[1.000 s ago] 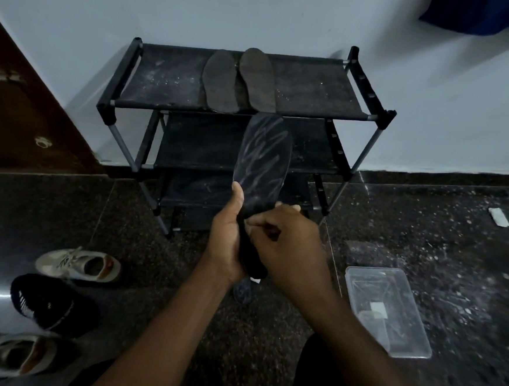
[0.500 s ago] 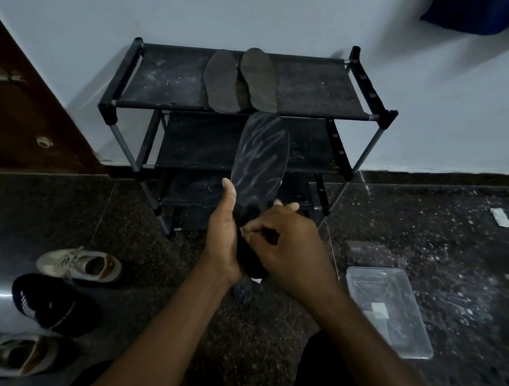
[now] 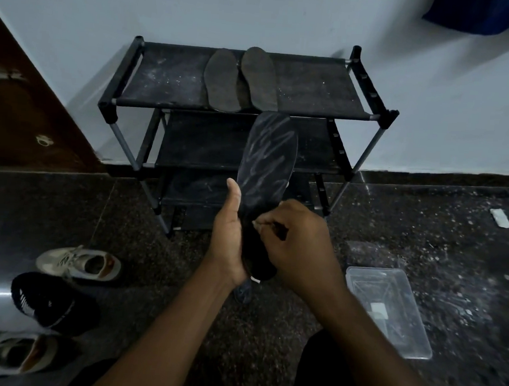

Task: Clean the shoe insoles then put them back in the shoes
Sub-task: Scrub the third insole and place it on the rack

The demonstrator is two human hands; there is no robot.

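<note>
Dark speckled floor [image 3: 426, 237], pale wall [image 3: 261, 10] behind, dim light.

Left hand [image 3: 228, 239] grips the held insole [image 3: 268, 157] along its left edge near the heel end. Thumb is straight up against the edge and the fingers wrap behind, out of sight.

Right hand [image 3: 298, 245] has its fingers curled, tips bunched on the insole's face about mid-length. Can't tell whether they pinch the insole itself or something small against it.

Held insole is roughly upright, toe end up and tilted a little right. Its surface is dark with pale streaks. It's in the air in front of the shoe rack [image 3: 126, 70], not touching it.

Rack is black, with three fabric shelves, and stands against the wall. The top shelf is dusty. Two more insoles lie on it side by side, toes toward the wall: left insole [image 3: 222, 80] and right insole [image 3: 260, 77], which look to overlap or touch near the heels.

Floor, left of the arms: light sneaker [image 3: 80, 263], then black shoe [image 3: 46, 301] just below it, and second light sneaker [image 3: 0, 352] at the bottom corner. All three openings face up.

Floor, right of the arms: clear plastic container [image 3: 371, 281], lying flat, with something small and pale inside. A white scrap [image 3: 500, 218] lies farther right.

Brown door [image 3: 26, 98] is at far left, and blue cloth [image 3: 489, 13] hangs at top right.
</note>
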